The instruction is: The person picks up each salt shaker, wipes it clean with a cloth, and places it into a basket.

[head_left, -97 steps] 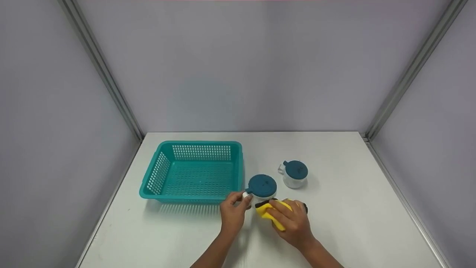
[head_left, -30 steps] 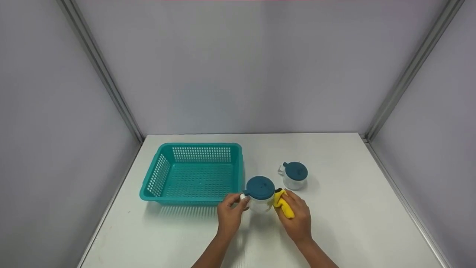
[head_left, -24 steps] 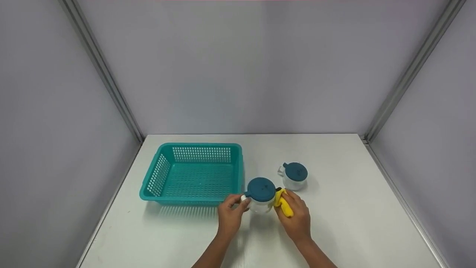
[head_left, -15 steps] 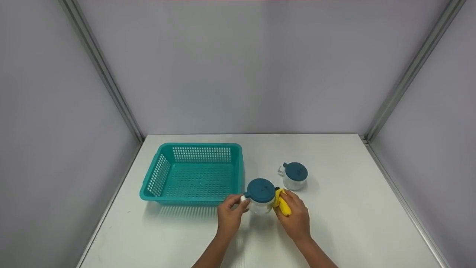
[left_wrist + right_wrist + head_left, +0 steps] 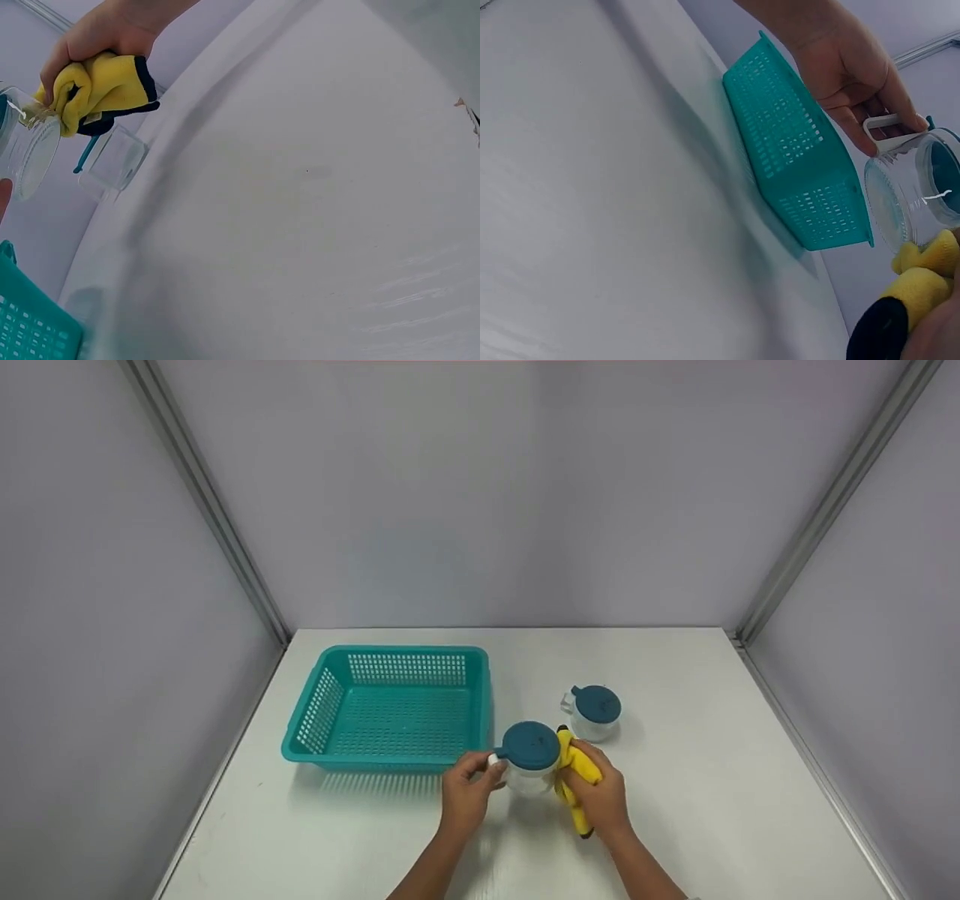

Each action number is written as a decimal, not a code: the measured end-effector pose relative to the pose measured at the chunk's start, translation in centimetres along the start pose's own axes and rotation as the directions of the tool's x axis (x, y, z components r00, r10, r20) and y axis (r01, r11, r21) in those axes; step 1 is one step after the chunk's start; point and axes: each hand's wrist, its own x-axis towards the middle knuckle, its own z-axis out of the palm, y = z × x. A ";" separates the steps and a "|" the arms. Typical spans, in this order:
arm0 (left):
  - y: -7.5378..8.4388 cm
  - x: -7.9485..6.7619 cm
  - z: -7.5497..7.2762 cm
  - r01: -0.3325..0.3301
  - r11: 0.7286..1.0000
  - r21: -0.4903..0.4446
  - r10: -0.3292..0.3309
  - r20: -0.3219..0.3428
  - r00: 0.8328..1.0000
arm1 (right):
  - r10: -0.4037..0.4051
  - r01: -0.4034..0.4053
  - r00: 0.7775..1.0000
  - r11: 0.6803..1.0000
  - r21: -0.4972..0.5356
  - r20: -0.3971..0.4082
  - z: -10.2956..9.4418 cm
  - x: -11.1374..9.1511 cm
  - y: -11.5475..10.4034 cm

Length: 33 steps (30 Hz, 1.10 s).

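My left hand (image 5: 466,795) pinches the white handle (image 5: 881,129) of a clear jar (image 5: 531,784) with a round blue lid (image 5: 531,745). The jar is held upright, off the table, its base showing in both wrist views. My right hand (image 5: 602,795) grips a bunched yellow cloth (image 5: 581,765) with dark edging and holds it against the jar's right side. In the left wrist view the cloth (image 5: 101,86) touches the jar (image 5: 34,154) near its base. The right fingertips are partly hidden by the cloth.
A second, similar lidded jar (image 5: 596,718) stands on the white table (image 5: 697,780), behind my right hand, its handle to the left. A teal perforated basket (image 5: 390,766) stands to the left, close to my left hand. Grey walls enclose the back and sides.
Over three seconds my right hand has moved the cloth from the jar's front to its right side. Just now more cloth hangs below that hand. My left hand keeps the handle.
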 end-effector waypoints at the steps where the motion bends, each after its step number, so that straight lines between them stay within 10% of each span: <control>1: 0.0 0.0 0.0 0.009 1.000 -0.002 -0.009 -0.001 1.000 | 0.027 -0.027 1.000 0.999 0.022 0.009 0.0 -0.1 -0.1; 21: -0.1 -0.4 0.9 0.059 0.997 0.048 -0.056 -0.066 0.996 | -0.086 0.091 0.995 0.988 0.125 -0.049 1.7 -1.8 -1.0; 33: -0.1 -0.4 0.6 -0.002 0.999 0.044 0.004 -0.037 0.999 | 0.049 -0.041 0.998 0.981 0.189 -0.033 1.2 -0.7 -1.8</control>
